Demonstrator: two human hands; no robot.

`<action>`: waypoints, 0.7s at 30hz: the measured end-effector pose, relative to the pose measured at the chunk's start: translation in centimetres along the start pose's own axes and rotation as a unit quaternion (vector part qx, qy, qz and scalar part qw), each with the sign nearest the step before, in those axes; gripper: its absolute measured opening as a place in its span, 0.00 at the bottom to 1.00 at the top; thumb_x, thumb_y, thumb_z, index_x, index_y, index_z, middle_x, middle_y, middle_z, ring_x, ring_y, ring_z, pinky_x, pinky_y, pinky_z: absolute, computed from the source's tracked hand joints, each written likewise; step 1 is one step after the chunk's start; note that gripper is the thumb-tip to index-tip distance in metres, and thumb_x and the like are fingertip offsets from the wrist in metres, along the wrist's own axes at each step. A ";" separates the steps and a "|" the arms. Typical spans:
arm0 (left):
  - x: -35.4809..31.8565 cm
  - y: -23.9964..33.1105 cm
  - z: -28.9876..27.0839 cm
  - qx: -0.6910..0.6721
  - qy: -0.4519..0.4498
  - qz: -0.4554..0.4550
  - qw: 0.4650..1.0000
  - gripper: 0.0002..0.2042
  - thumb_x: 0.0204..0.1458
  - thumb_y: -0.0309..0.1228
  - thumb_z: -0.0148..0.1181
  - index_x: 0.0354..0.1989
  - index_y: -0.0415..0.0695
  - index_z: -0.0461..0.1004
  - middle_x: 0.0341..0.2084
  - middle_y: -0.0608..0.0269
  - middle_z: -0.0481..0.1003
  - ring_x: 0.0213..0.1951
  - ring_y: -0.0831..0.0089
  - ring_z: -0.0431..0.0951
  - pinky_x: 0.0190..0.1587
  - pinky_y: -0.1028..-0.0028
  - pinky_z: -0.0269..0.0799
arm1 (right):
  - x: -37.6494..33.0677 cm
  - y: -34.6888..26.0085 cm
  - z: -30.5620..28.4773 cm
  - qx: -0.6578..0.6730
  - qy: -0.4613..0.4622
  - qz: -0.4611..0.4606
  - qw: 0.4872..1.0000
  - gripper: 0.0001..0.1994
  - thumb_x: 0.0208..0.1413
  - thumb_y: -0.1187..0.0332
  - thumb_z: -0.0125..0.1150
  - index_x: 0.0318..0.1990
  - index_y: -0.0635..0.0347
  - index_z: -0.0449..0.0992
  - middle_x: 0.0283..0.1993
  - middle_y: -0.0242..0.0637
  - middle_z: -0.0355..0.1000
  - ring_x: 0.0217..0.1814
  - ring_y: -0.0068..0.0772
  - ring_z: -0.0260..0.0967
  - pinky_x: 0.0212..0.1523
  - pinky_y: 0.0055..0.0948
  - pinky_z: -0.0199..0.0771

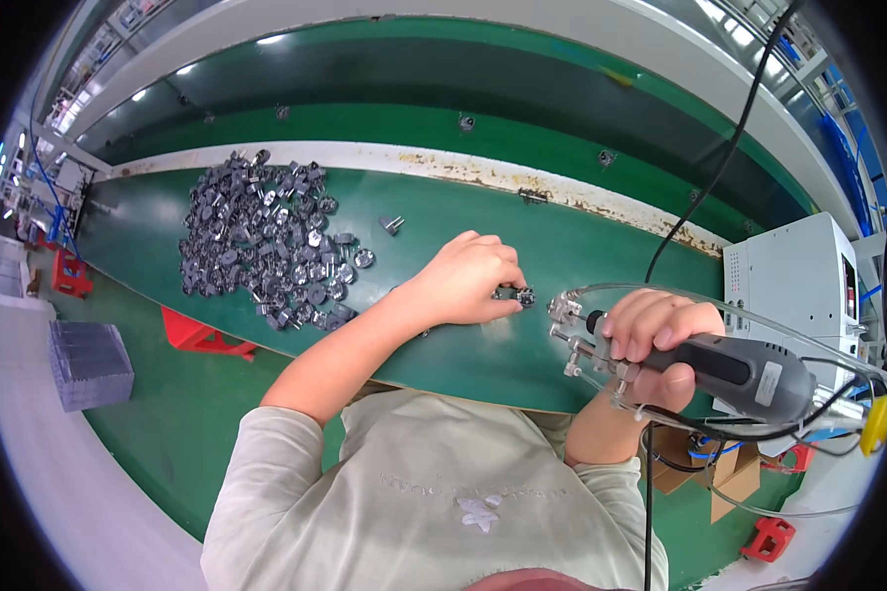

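Note:
My left hand [473, 279] is closed over the green worktop, thumb and fingers pinching a small dark plug-like part [525, 296]. The end of that part facing right shows metal; my fingers hide the rest. My right hand [663, 335] wraps around a grey and black electric screwdriver [759, 376], held nearly level. Its metal nose [565, 307], with a clear tube attached, points left toward the part, with a short gap between them. A large pile of similar dark parts [266, 231] lies to the left of my left hand. One loose part [391, 225] sits apart from the pile.
At the right end of the green bench [453, 355] stands a light grey machine box [793, 286]. A black cable [729, 148] hangs down at the right. Below are a cardboard box [734, 483], a red stool [202, 332] and a grey crate [91, 364]. A white ledge [414, 160] edges the back.

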State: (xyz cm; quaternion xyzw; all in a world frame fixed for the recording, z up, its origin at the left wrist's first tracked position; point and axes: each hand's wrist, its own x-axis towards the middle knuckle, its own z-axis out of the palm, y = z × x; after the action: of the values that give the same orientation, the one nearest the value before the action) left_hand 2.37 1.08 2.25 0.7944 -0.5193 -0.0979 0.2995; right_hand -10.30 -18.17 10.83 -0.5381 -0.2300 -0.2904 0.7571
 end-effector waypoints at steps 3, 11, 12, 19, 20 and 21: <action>2.7 -0.7 -2.0 -0.008 0.036 -0.057 0.998 0.11 0.45 0.40 0.70 0.34 0.50 0.85 0.31 0.65 0.80 0.43 0.63 0.77 0.50 0.63 0.69 | -0.7 0.5 -0.3 0.024 0.082 -0.008 0.996 0.19 0.54 0.58 0.74 0.36 0.62 0.70 0.23 0.38 0.71 0.22 0.35 0.70 0.28 0.39 0.76; 10.6 -11.2 -4.5 0.254 0.263 -0.149 0.919 0.21 0.48 0.40 0.66 0.50 0.44 0.78 0.47 0.53 0.77 0.53 0.51 0.75 0.57 0.56 0.68 | -1.3 2.3 0.2 0.015 0.081 0.028 0.996 0.15 0.50 0.72 0.73 0.38 0.63 0.70 0.25 0.40 0.71 0.25 0.33 0.70 0.33 0.37 0.77; 10.3 -10.7 -3.9 0.225 0.272 -0.069 0.933 0.21 0.49 0.37 0.66 0.52 0.43 0.76 0.49 0.52 0.75 0.54 0.50 0.74 0.58 0.55 0.67 | -0.9 2.1 0.0 0.007 0.072 0.017 0.997 0.15 0.50 0.72 0.73 0.38 0.63 0.70 0.24 0.39 0.71 0.26 0.33 0.70 0.33 0.37 0.77; -3.0 5.1 3.3 0.193 0.069 0.020 0.979 0.20 0.50 0.35 0.64 0.53 0.49 0.77 0.55 0.58 0.73 0.64 0.60 0.68 0.68 0.51 0.58 | -1.1 1.2 -0.9 -0.025 0.083 -0.009 0.996 0.20 0.50 0.60 0.77 0.37 0.62 0.70 0.24 0.37 0.72 0.25 0.31 0.70 0.32 0.36 0.77; -3.5 4.6 3.7 0.228 0.086 0.003 0.970 0.19 0.51 0.34 0.63 0.53 0.49 0.77 0.54 0.59 0.74 0.64 0.60 0.69 0.68 0.51 0.58 | -1.1 1.1 -0.7 -0.024 0.087 -0.002 0.996 0.20 0.50 0.61 0.77 0.37 0.62 0.70 0.24 0.37 0.72 0.25 0.31 0.70 0.32 0.36 0.77; -4.0 3.7 3.8 0.261 0.092 -0.012 0.961 0.18 0.51 0.33 0.62 0.52 0.49 0.77 0.54 0.59 0.74 0.64 0.60 0.69 0.68 0.51 0.58 | -1.0 1.2 -0.5 -0.023 0.091 0.005 0.996 0.20 0.50 0.61 0.77 0.38 0.62 0.70 0.24 0.37 0.72 0.25 0.31 0.71 0.32 0.36 0.77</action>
State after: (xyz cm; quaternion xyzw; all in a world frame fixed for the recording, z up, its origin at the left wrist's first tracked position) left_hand -3.99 2.14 0.71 0.8567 -0.4874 0.1114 0.1271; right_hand -10.19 -18.16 9.17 -0.5276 -0.1514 -0.3396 0.7638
